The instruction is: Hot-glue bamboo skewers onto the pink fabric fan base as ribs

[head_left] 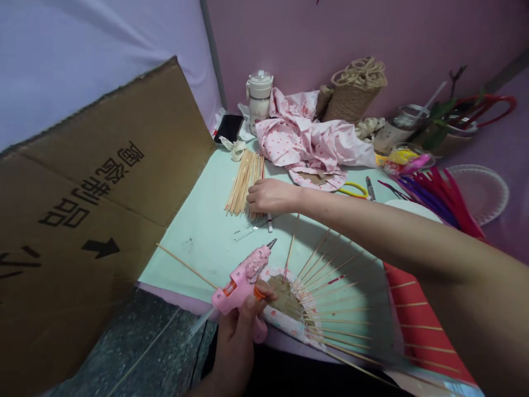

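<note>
My left hand [243, 325] is closed around the handle of a pink glue gun [243, 278], its nozzle pointing up and right. Beyond it, my right hand [270, 196] rests on the right part of a bundle of thin wooden sticks [242, 184]; its fingers are bent down, and what lies under the fingertips is hidden. Near the table's front edge lies a cardboard oval [285, 298] with a floral fabric rim. Several sticks [339, 321] fan out from that rim to the right, and one stands apart near its top. Another stick [185, 266] extends left from behind the glue gun.
A large cardboard panel [136, 182] stands at the left. Pink fabric [306, 132], a bottle [259, 102], a phone [230, 128] and a twine roll [351, 94] are at the back. A ruler [248, 229] lies below the bundle; yellow-handled scissors [355, 189] lie beyond my right forearm.
</note>
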### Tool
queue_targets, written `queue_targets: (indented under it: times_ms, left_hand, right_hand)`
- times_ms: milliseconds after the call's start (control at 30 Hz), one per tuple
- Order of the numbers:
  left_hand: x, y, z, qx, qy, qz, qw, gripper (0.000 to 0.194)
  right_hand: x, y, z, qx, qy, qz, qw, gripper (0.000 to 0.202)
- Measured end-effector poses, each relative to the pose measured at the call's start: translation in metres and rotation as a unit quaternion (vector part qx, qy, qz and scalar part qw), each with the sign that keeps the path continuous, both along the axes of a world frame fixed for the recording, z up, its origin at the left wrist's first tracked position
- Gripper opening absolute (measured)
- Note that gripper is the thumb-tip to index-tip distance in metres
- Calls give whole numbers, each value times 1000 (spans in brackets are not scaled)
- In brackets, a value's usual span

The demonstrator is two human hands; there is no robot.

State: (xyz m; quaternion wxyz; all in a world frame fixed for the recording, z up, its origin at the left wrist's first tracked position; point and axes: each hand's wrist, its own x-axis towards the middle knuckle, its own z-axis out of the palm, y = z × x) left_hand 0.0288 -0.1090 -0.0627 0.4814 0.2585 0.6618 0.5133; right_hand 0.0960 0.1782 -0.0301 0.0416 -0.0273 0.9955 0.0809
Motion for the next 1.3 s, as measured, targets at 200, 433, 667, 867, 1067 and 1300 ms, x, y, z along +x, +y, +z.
queue_targets:
  times_ms: [200, 433, 667, 867, 1067, 1300]
  left_hand:
    - [0, -2, -3, 3, -61, 8, 998, 43]
    - [0, -2, -4, -14, -45, -4, 999, 45]
    - [2, -1, -7, 9, -94, 28, 995, 40]
    - [5, 1, -2, 6, -70, 37, 997, 42]
    - [4, 0, -3, -5, -61, 28, 998, 41]
    - [5, 1, -7, 24, -111, 45, 992, 31]
  right_hand:
    - [-1, 2, -6, 53, -7, 42, 998, 24]
    - [0, 1, -5, 63, -7, 53, 997, 26]
    - [7, 2, -5, 59, 20, 66, 996, 29]
    - [42, -8, 8, -50, 275, -26, 960, 29]
    - [102, -31, 61, -223, 650, -164, 708, 18]
    - [157, -59, 104, -324, 507, -322, 731, 15]
